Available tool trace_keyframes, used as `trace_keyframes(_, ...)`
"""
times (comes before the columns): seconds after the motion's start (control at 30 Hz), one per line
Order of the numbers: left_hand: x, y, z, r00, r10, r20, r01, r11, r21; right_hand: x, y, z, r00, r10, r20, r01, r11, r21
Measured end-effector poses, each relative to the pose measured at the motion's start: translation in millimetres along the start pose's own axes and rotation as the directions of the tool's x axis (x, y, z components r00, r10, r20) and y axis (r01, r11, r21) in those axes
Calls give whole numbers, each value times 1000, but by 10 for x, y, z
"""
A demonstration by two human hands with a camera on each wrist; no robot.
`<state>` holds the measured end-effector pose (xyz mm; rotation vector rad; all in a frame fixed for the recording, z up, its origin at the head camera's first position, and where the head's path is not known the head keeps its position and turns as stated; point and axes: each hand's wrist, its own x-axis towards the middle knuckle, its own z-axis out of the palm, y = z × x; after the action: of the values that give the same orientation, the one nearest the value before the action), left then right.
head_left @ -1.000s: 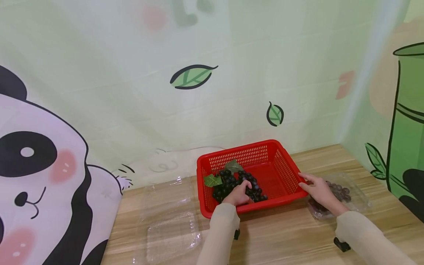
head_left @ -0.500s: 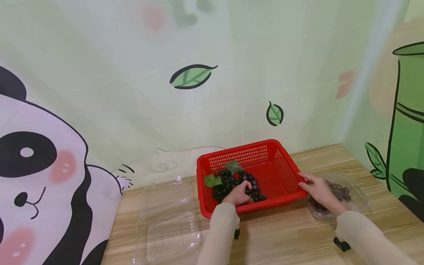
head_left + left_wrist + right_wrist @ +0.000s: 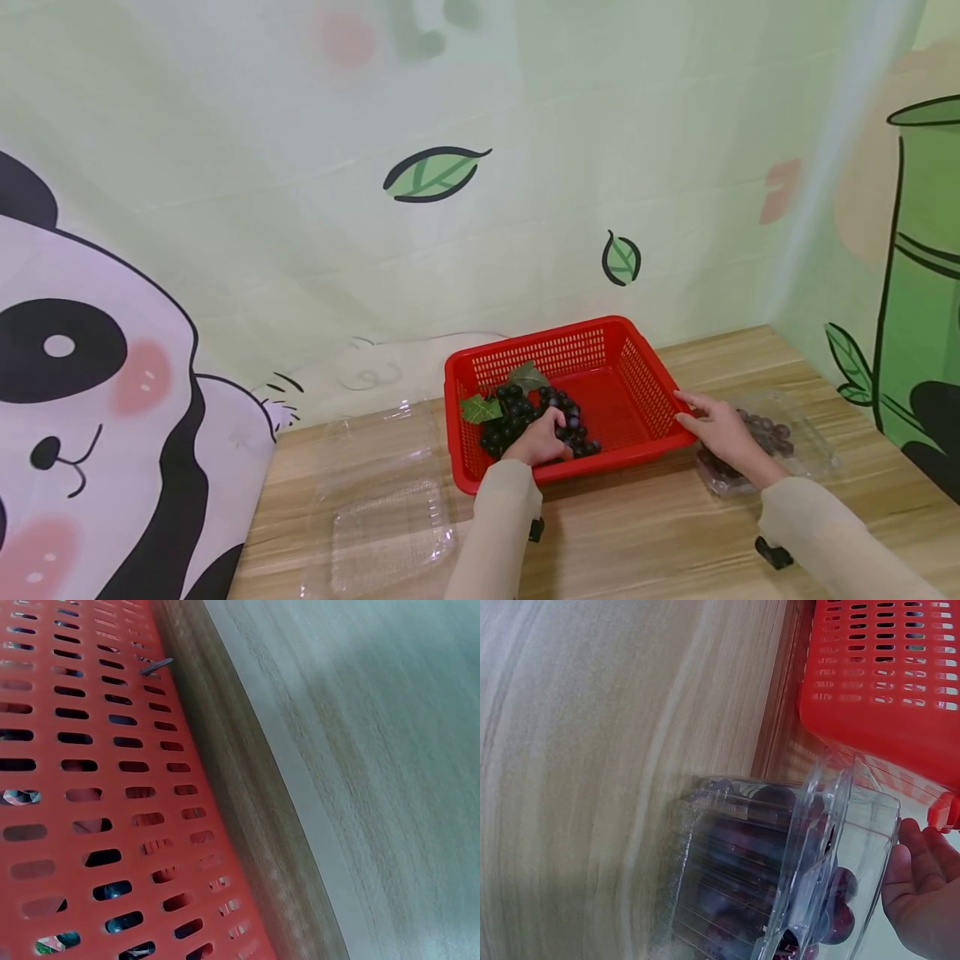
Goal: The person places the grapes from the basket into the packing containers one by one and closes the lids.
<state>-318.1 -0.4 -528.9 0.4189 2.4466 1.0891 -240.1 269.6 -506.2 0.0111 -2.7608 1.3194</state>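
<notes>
Clear tray: an open plastic clamshell (image 3: 390,508) lies on the table (image 3: 637,542), well left of the red basket (image 3: 660,392).
Left hand: the left hand (image 3: 536,442) is down inside the basket at its front left, fingers curled round the dark grape bunch (image 3: 525,412), a real grip on the fruit.
Grapes: the bunch sits on the basket floor toward its left wall, green leaves (image 3: 480,408) at the bunch's back.
Basket: red, slotted walls, standing on the table; from the left wrist its outer wall (image 3: 97,787) fills the view, dark grapes glimpsed through the slots.
Right hand: the right hand (image 3: 720,429) rests at the basket's right rim, fingers fairly straight, touching the rim, gripping nothing as far as the views show.
Right box: a lidded clear box of grapes (image 3: 780,437) lies just right of the basket, under that wrist; the right wrist view shows it (image 3: 780,885) nearly against the basket's corner (image 3: 885,690).
</notes>
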Motion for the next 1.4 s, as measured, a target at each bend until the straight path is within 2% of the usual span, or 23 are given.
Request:
trace_keyframes(0.2,22,-14,3,1000,-5,1,5,1000,-24,-7,-10,2,1000,1,-2,-1,1000,-5)
trace_keyframes(0.57,12,7,-13,997,51,-58,-53,998,-33,-1,13,10,1000,0,-1,0,1000,-2)
trace_keyframes(0.83,-21,40,-52,994,73,-83,-80,993,-84,4,23,9,1000,-7,-1,7,1000,5)
trace_keyframes(1.27,-86,115,-95,976,124,-181,-149,980,-133,-8,-13,3,1000,-4,-2,4,1000,6)
trace_keyframes(1.4,-106,142,-108,974,127,-190,-157,975,-156,-11,-16,2,1000,-5,1,5,1000,7)
